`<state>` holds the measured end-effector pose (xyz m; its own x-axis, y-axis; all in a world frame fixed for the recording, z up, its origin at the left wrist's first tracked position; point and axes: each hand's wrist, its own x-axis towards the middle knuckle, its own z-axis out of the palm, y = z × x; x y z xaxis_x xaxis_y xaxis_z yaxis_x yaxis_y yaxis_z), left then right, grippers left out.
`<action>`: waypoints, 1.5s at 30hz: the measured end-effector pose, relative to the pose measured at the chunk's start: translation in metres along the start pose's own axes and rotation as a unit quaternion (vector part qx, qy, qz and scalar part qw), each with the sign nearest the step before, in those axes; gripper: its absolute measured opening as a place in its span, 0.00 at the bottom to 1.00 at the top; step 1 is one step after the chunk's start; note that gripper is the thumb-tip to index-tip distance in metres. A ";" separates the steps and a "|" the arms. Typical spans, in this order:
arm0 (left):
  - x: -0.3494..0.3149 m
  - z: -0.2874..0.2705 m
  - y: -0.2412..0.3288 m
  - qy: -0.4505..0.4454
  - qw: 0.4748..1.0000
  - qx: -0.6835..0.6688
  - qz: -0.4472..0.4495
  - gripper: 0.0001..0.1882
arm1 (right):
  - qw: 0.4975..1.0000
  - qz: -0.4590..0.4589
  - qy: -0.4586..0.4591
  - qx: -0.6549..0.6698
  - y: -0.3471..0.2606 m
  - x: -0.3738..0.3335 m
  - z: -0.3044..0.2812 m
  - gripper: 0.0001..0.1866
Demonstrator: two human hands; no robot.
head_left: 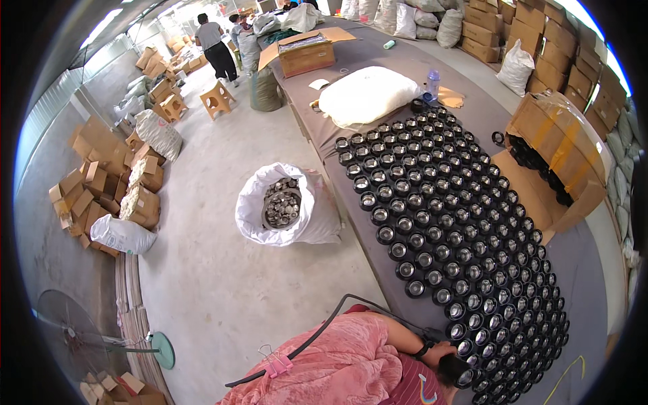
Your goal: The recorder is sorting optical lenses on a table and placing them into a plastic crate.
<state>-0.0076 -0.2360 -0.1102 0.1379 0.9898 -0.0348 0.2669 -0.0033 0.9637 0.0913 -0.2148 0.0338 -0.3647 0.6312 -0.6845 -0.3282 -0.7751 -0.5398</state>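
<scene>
My left hand (440, 352), with a black band at the wrist, reaches to the near left edge of a large array of round black cup-shaped parts (472, 270). Its fingers are curled against the outermost parts; whatever they grip is hidden. Just below the hand is a dark rounded thing (452, 370), too unclear to name. A sliver of skin (447, 393) at the lower edge may be my right hand or forearm, with no fingers showing. The black parts stand in close rows on a grey-covered table (580, 270), with shiny clear or silvery centres facing up.
Left of the table, an open white sack (312, 202) holds small metal pieces (281, 208). A full white bag (370, 96), a bottle (433, 82) and an open carton with black parts (563, 152) lie farther along. A fan (71, 334) stands left; a person (212, 47) walks far off.
</scene>
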 end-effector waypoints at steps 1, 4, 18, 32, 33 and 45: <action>-0.001 -0.002 0.003 -0.003 1.000 -0.010 0.000 0.38 | 1.000 0.000 0.002 -0.003 -0.001 0.002 0.004 0.30; -0.001 -0.007 -0.001 0.002 1.000 -0.023 0.017 0.39 | 1.000 0.004 -0.002 -0.018 -0.001 0.006 0.016 0.30; 0.008 -0.042 0.028 -0.018 0.996 -0.016 0.087 0.37 | 0.998 0.011 -0.014 -0.058 -0.001 0.016 0.049 0.28; 0.022 -0.084 0.052 -0.132 0.963 -0.096 0.214 0.40 | 0.996 0.003 -0.033 -0.088 0.001 0.014 0.063 0.25; 0.021 -0.085 0.052 -0.130 0.964 -0.094 0.214 0.40 | 0.995 0.004 -0.034 -0.089 0.001 0.013 0.063 0.25; 0.011 -0.089 0.063 -0.110 0.958 -0.160 0.210 0.42 | 0.994 0.007 -0.045 -0.099 0.002 0.012 0.066 0.24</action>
<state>-0.0740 -0.2131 -0.0263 0.3758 0.8569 0.3530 -0.1577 -0.3162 0.9355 0.0285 -0.2070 0.0574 -0.4470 0.6127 -0.6518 -0.1481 -0.7693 -0.6215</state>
